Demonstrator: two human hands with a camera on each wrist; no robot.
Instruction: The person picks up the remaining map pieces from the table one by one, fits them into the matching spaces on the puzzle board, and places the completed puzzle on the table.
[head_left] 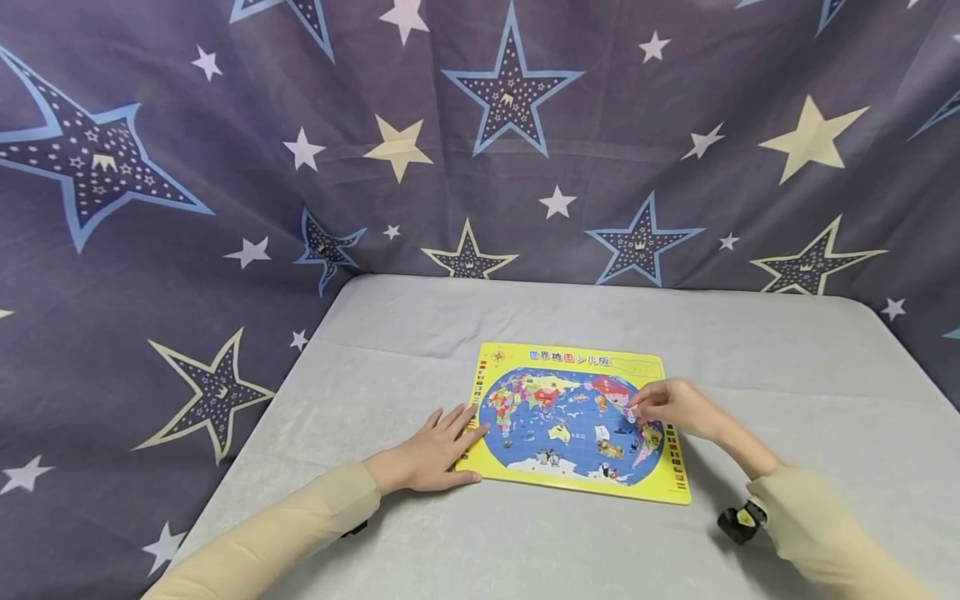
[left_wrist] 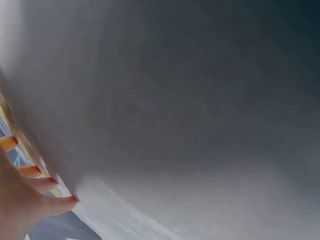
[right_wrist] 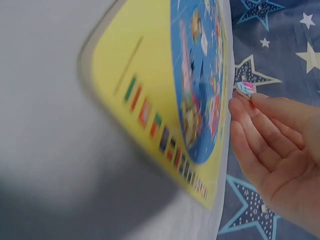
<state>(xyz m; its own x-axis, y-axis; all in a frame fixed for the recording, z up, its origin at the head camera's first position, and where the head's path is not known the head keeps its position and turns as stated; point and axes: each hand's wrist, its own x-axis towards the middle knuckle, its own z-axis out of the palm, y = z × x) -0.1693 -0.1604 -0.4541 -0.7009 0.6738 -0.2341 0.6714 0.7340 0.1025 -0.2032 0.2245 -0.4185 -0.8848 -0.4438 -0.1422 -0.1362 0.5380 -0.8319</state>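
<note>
A yellow-bordered world map puzzle board lies flat on the table, with a blue oval map and coloured land pieces. My left hand rests at the board's left edge, fingers spread and fairly straight, fingertips on the border. In the left wrist view the same hand touches the board's edge. Between thumb and forefinger my right hand pinches a small puzzle piece, just above the map's right side. The right wrist view shows this puzzle piece, pale blue and pink, at the fingertips of the right hand.
A grey cloth covers the table. Behind and to the left hangs a dark curtain printed with stars. A small black device is worn at the right wrist, close to the table.
</note>
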